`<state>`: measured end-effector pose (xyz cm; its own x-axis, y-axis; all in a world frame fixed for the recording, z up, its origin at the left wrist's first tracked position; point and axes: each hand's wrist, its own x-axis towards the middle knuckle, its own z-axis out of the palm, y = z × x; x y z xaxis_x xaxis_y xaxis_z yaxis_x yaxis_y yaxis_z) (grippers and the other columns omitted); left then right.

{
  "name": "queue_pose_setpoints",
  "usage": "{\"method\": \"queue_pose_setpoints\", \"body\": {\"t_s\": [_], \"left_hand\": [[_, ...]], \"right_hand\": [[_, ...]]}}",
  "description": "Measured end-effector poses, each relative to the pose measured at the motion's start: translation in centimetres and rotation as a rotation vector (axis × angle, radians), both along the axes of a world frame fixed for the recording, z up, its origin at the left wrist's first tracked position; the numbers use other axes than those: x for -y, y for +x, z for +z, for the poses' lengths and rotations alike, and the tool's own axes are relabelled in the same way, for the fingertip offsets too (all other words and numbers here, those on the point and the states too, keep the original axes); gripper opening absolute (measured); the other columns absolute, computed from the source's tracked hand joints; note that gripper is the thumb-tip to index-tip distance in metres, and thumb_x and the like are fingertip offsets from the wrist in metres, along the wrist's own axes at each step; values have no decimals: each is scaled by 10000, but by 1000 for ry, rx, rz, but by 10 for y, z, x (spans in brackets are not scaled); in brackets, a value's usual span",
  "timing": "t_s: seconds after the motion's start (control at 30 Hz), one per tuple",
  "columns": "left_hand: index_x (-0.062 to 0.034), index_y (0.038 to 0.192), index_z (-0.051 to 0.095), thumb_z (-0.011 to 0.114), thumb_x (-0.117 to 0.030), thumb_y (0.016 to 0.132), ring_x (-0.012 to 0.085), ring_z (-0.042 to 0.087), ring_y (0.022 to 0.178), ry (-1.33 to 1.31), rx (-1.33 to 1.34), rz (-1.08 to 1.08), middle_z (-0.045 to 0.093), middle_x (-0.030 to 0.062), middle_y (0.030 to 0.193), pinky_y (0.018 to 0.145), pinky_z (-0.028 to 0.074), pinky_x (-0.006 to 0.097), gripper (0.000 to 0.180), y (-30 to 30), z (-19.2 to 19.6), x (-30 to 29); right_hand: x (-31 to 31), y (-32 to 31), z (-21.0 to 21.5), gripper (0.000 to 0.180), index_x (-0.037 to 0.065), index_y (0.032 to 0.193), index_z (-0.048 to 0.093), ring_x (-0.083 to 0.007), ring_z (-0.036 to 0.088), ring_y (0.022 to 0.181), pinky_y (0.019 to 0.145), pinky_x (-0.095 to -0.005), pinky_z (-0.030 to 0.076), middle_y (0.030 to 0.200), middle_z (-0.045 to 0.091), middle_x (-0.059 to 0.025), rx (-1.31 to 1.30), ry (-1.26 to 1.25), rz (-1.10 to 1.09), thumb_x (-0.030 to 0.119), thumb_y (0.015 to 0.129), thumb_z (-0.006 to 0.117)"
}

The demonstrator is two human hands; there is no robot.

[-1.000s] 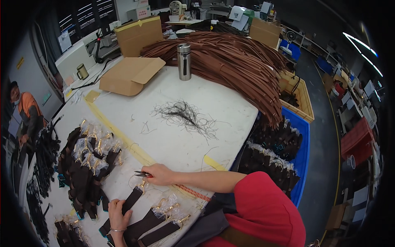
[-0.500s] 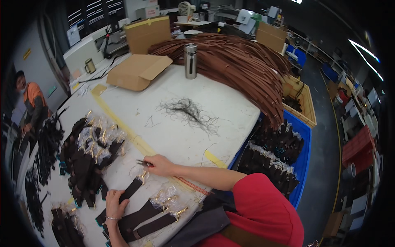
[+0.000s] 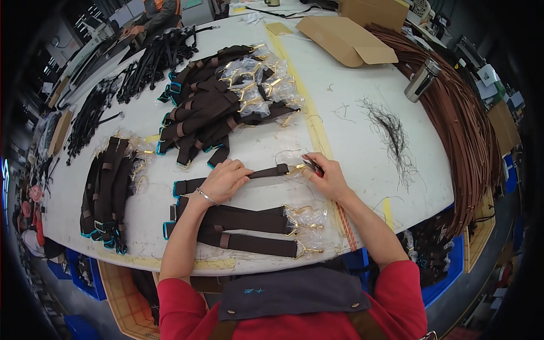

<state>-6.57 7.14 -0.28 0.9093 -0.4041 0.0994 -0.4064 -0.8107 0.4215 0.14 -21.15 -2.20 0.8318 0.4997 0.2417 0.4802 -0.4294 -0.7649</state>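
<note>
A dark brown strap (image 3: 269, 172) lies crosswise before me, with a gold metal hook (image 3: 296, 168) at its right end and a blue-edged buckle at its left end. My left hand (image 3: 228, 180) is closed over its middle, wearing a bracelet at the wrist. At the hook, my right hand (image 3: 330, 181) is wrapped round small dark thread snips (image 3: 311, 164), their tips beside the hook. Fine loose threads show around that end. Nearer to me lie more brown straps (image 3: 246, 220), their gold hooks covered in clear plastic.
A heap of similar straps (image 3: 207, 105) lies at the far left, a smaller bundle (image 3: 107, 181) at the left. Thread scraps (image 3: 392, 136), a steel flask (image 3: 422, 80), a cardboard box (image 3: 347, 41) and long brown strips (image 3: 459, 130) are on the right. A person (image 3: 161, 14) sits beyond the table.
The view has swung left, so the table's things sit farther right in the picture. My left hand still grips the strap, and my right hand keeps the snips at its hook end.
</note>
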Motion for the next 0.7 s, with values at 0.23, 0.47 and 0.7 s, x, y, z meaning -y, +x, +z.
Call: {"method": "queue_pose_setpoints", "body": {"t_s": [0.23, 0.47, 0.7], "left_hand": [[-49, 900, 611, 517, -171, 872, 263, 529, 831, -48, 63, 67, 573, 99, 828, 744, 400, 351, 157, 4, -3, 2], [-22, 746, 579, 569, -212, 848, 335, 574, 601, -50, -93, 196, 568, 142, 590, 552, 430, 402, 215, 2, 2, 4], [-33, 753, 574, 635, -238, 769, 314, 593, 681, 229, 182, 157, 589, 125, 718, 583, 451, 408, 215, 6, -2, 15]], "right_hand": [[-3, -2, -13, 313, 101, 1048, 566, -281, 595, 587, 538, -371, 454, 637, 601, -90, 243, -196, -11, 173, 755, 648], [-13, 24, 62, 184, 51, 832, 628, -323, 597, 680, 622, -425, 448, 671, 598, -157, -81, -567, 173, 219, 827, 552], [-16, 49, 17, 123, 39, 850, 549, -321, 598, 597, 560, -415, 462, 678, 612, -130, 320, -609, -34, 125, 764, 567]]}}
